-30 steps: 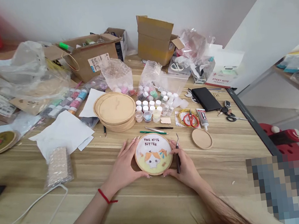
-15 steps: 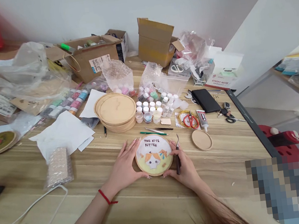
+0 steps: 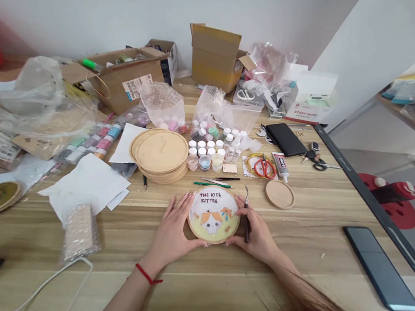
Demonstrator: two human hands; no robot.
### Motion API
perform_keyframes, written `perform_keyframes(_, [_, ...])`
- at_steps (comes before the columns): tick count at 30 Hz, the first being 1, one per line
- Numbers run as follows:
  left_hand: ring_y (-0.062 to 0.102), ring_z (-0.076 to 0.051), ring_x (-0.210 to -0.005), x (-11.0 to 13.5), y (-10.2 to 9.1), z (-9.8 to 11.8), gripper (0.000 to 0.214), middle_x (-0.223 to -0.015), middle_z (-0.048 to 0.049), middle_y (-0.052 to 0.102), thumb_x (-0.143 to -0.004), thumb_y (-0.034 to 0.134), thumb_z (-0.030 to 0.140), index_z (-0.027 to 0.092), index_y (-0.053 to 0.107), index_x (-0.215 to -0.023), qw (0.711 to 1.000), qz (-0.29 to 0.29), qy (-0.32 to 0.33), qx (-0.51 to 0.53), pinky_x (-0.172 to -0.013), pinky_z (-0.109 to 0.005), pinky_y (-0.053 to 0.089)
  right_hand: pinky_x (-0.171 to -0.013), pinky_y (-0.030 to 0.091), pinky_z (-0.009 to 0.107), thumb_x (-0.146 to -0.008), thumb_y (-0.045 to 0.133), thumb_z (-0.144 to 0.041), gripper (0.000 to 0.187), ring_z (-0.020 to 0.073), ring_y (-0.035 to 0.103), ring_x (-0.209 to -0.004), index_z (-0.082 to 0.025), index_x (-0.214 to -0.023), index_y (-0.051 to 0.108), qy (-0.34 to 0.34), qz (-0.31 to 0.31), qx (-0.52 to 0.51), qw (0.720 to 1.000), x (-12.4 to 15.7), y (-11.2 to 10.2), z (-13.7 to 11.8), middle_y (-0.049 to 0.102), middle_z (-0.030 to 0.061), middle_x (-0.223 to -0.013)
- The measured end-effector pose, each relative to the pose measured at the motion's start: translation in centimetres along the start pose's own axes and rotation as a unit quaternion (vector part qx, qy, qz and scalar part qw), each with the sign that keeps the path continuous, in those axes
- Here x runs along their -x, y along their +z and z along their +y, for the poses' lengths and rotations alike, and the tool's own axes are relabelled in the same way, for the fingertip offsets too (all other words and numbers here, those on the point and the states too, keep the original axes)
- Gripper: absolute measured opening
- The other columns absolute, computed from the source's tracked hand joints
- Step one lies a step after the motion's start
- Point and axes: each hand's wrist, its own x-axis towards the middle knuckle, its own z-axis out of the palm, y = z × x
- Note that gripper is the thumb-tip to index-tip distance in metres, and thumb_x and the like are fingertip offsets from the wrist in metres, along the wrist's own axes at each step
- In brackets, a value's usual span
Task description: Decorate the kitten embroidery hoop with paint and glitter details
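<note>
Clasped from both sides is an embroidered hoop (image 3: pixel 213 214), its wooden rim held by the spread fingers of the left hand (image 3: pixel 169 225) and by the right hand (image 3: pixel 256 227). It is seated on the wooden table (image 3: pixel 309 244) between the two hands. "THE KITS KITTEN" is lettered above a stitched cat's face. A dark-handled pick (image 3: pixel 246 224) is gripped upright in the right hand, with its hooked tip raised beside the hoop's right edge. A red string (image 3: pixel 146 274) is tied around the left wrist.

Just beyond the hoop, three slim tools (image 3: pixel 214 182) are laid side by side. Farther beyond the left hand, one stack of wooden discs (image 3: pixel 160 151) is placed. To the right of the right hand, one single wooden disc (image 3: pixel 280 194) is lying, and past it are one pair of red-handled scissors (image 3: pixel 264 167) and one glue tube (image 3: pixel 281 165). Farther right of the right hand, one phone (image 3: pixel 380 268) is set near the table's edge.
</note>
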Motion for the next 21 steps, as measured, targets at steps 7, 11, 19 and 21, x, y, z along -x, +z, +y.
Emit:
perform_keyframes(7, [0.027,-0.036,-0.145,0.1,-0.2,0.1,0.126,-0.157,-0.0172,0.03,-0.06,0.077,0.066,0.025,0.005,-0.154,0.999,0.046,0.021,-0.008,-0.12,-0.057,0.021,-0.113,0.034,0.061,-0.065,0.087,-0.039,0.064,0.0353,0.028,-0.145,-0.028,-0.111,0.043,-0.04,0.031,-0.033,0.998,0.0,0.4,0.3,0.04,0.0183,-0.152])
perform_keyframes(11, [0.023,-0.036,-0.147,0.1,-0.8,0.5,0.123,-0.155,-0.0156,0.036,-0.061,0.073,0.072,0.027,0.005,-0.154,0.997,0.075,0.015,0.012,-0.12,-0.057,0.02,-0.113,0.033,0.063,-0.064,0.087,-0.038,0.064,0.0352,0.028,-0.145,-0.029,-0.11,0.042,-0.059,0.067,-0.051,0.995,0.0,0.6,0.4,0.037,0.0165,-0.154])
perform_keyframes(19, [0.024,-0.037,-0.146,0.2,-0.7,0.4,0.12,-0.154,-0.016,0.037,-0.063,0.073,0.069,0.027,0.006,-0.154,0.993,0.11,0.036,0.026,-0.12,-0.055,0.021,-0.112,0.032,0.064,-0.065,0.088,-0.032,0.063,0.036,0.027,-0.146,-0.029,-0.107,0.042,-0.09,0.091,-0.064,0.99,0.0,0.5,0.2,0.037,0.0162,-0.154])
perform_keyframes(21, [0.026,-0.037,-0.146,0.2,-0.6,0.3,0.122,-0.153,-0.0166,0.037,-0.062,0.074,0.069,0.027,0.006,-0.154,0.992,0.114,0.042,0.027,-0.119,-0.056,0.021,-0.112,0.033,0.064,-0.064,0.088,-0.032,0.064,0.0364,0.028,-0.145,-0.029,-0.108,0.042,-0.085,0.095,-0.068,0.99,0.0,0.5,0.0,0.038,0.0163,-0.154])
